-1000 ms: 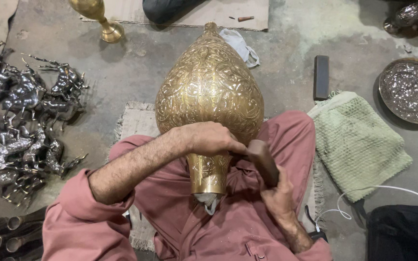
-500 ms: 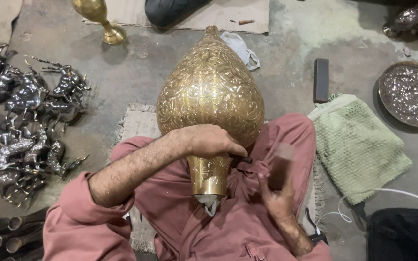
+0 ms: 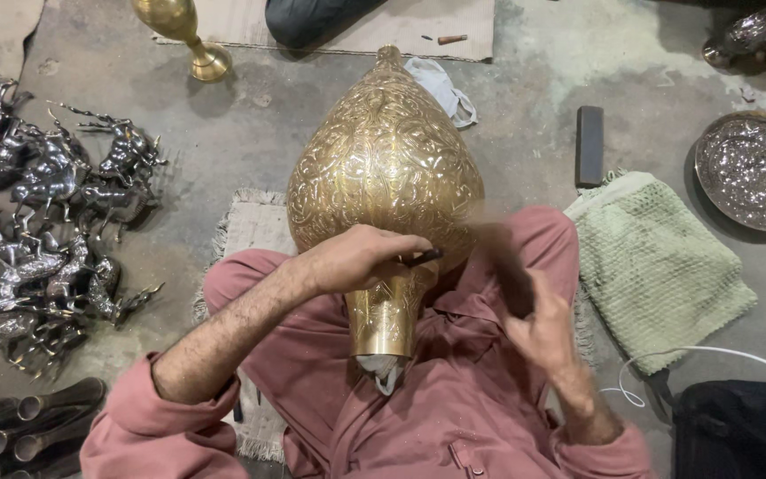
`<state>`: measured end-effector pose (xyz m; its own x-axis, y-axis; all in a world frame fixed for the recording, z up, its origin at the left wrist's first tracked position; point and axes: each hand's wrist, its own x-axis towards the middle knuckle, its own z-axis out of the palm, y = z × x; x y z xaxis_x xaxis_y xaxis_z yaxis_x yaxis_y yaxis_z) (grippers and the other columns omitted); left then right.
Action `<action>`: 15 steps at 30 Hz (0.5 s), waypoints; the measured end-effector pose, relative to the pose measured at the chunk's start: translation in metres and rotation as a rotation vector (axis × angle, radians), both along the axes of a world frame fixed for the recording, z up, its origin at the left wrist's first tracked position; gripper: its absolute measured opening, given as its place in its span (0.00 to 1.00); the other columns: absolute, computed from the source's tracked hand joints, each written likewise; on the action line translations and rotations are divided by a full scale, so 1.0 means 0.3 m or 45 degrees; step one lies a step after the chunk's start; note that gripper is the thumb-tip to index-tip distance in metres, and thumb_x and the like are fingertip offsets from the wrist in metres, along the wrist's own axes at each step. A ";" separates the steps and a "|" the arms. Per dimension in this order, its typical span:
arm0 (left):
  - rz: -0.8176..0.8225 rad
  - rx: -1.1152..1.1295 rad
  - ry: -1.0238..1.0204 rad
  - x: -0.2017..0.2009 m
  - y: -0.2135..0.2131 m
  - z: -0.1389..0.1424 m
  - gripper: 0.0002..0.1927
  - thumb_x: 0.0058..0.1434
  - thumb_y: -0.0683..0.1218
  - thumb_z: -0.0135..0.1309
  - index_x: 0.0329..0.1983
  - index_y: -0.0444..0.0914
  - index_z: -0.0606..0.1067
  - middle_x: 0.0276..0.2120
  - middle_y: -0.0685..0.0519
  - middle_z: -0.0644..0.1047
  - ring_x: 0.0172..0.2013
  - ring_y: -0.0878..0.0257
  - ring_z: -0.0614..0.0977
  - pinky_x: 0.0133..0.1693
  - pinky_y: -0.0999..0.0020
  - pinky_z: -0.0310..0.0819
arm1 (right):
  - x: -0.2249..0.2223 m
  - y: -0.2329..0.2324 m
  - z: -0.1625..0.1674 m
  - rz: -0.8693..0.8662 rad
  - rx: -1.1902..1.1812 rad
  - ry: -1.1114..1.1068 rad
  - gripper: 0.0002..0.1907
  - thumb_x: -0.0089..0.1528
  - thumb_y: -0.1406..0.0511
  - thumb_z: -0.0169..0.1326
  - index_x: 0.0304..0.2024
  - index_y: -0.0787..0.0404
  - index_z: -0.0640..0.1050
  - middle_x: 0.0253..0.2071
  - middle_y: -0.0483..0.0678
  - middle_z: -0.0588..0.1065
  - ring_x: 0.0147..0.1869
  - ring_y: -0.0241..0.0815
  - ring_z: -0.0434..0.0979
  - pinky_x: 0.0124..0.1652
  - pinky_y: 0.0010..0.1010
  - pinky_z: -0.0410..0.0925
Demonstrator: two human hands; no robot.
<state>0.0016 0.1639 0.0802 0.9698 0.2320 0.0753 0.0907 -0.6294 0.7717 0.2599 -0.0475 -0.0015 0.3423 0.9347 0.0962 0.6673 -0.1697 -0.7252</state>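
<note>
Head view: the engraved brass vase (image 3: 386, 168) lies on its side across my lap, neck toward me, body out over the fringed mat (image 3: 254, 232). My left hand (image 3: 356, 259) rests on its shoulder, pinching a thin dark chisel (image 3: 420, 258). My right hand (image 3: 538, 315) is blurred beside the neck, gripping a dark mallet (image 3: 500, 257). Silver deer figurines (image 3: 50, 208) lie at the floor's left edge.

**Gold, Silver and Dusty Pink on a Grey Floor**

The big brass vessel (image 3: 386, 168) at the centre gleams golden, chased all over with scrolling leaf patterns. At nine o'clock the deer figurines (image 3: 46, 213) shine dark silver. The waffle-textured cloth (image 3: 658, 266) at three o'clock is pale green; the embossed tray (image 3: 751, 168) beyond it is silver. The clothing (image 3: 401, 417) is faded rose-pink, the floor (image 3: 250, 124) mottled grey. A golden goblet (image 3: 179, 31) stands at eleven o'clock.
</note>
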 end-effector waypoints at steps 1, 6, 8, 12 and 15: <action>0.026 -0.004 0.011 -0.005 -0.002 -0.002 0.31 0.56 0.35 0.58 0.64 0.42 0.69 0.47 0.46 0.82 0.47 0.50 0.84 0.47 0.60 0.80 | 0.010 0.008 0.017 0.006 0.014 -0.038 0.23 0.56 0.67 0.65 0.53 0.64 0.74 0.31 0.52 0.80 0.32 0.43 0.82 0.31 0.34 0.74; 0.067 0.004 -0.014 -0.016 -0.005 -0.018 0.31 0.57 0.36 0.60 0.65 0.39 0.69 0.48 0.43 0.80 0.48 0.47 0.84 0.48 0.58 0.79 | 0.015 0.037 0.095 0.122 0.074 0.116 0.24 0.54 0.70 0.60 0.53 0.63 0.72 0.36 0.50 0.81 0.38 0.43 0.84 0.37 0.31 0.76; 0.043 0.029 -0.044 -0.015 -0.002 -0.022 0.31 0.57 0.36 0.60 0.65 0.39 0.69 0.49 0.43 0.80 0.49 0.46 0.83 0.49 0.57 0.79 | 0.004 0.044 0.109 0.113 0.073 -0.006 0.23 0.54 0.71 0.62 0.52 0.62 0.75 0.35 0.52 0.80 0.37 0.45 0.84 0.36 0.34 0.74; -0.038 0.069 -0.080 -0.010 0.007 -0.025 0.30 0.57 0.35 0.58 0.64 0.40 0.69 0.52 0.45 0.80 0.50 0.47 0.83 0.51 0.58 0.79 | -0.020 0.045 0.088 0.081 0.125 0.179 0.18 0.58 0.68 0.65 0.48 0.61 0.73 0.34 0.49 0.82 0.34 0.41 0.84 0.34 0.31 0.75; -0.121 0.071 -0.023 0.000 0.013 -0.025 0.28 0.59 0.37 0.57 0.64 0.41 0.70 0.51 0.47 0.81 0.49 0.48 0.84 0.50 0.58 0.79 | -0.037 0.029 0.040 0.126 0.291 -0.053 0.19 0.57 0.70 0.63 0.50 0.63 0.74 0.35 0.52 0.79 0.37 0.41 0.82 0.36 0.32 0.74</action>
